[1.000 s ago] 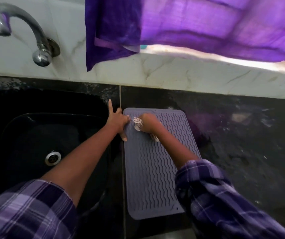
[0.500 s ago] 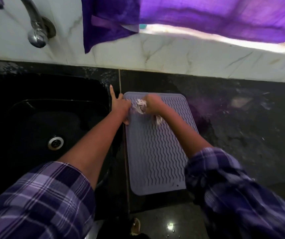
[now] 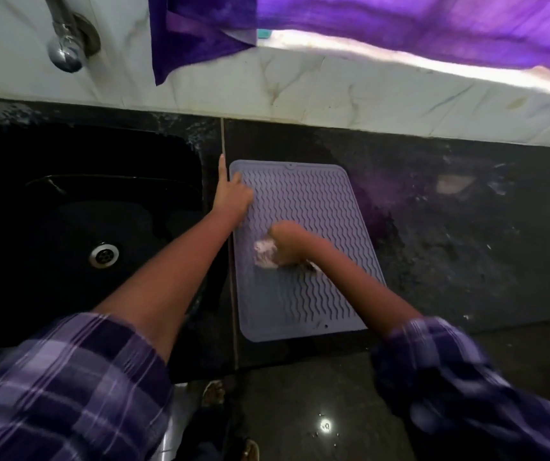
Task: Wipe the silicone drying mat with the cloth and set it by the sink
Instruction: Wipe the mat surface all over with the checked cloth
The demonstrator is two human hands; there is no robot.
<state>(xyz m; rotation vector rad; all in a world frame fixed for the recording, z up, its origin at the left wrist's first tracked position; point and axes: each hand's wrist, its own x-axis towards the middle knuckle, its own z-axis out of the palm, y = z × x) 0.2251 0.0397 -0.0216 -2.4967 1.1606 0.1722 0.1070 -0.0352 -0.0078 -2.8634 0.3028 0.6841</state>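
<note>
Head view: grey silicone drying mat (image 3: 317, 201) lies flat on the dark table (image 3: 450, 234), long side running 12 to 6 o'clock, w/ wavy ridges across its top. Its left edge sits just beside the seam next to the black sink (image 3: 197, 181), which is at 9 o'clock from the mat. Sink drain (image 3: 103, 255) shows in the basin.

Left hand (image 3: 232, 197) rests at the mat's 10–11 o'clock corner: index finger straight, pointing to 12 along the mat's left edge, other fingers lying on the mat surface. Grip there is flat, not curled round anything, pressing the mat down.

Right hand (image 3: 285, 244) is approx. mid-mat, a bit toward 9 o'clock, blurred. Its grip is closed on the cloth (image 3: 265, 256), a small whitish bunch showing at the hand's 8 o'clock side, touching the mat. A bit more cloth shows at 4 o'clock of the hand, under the wrist.

Both forearms are bare; purple plaid sleeves (image 3: 67, 387) at 7 and 5 o'clock of frame.

Tap (image 3: 65, 44) on the white marble wall (image 3: 333, 91) at 11 o'clock of frame, above the sink. Purple curtain (image 3: 383, 24) hangs across 12 to 2 o'clock. Shiny floor (image 3: 317, 420) at 6 o'clock.
</note>
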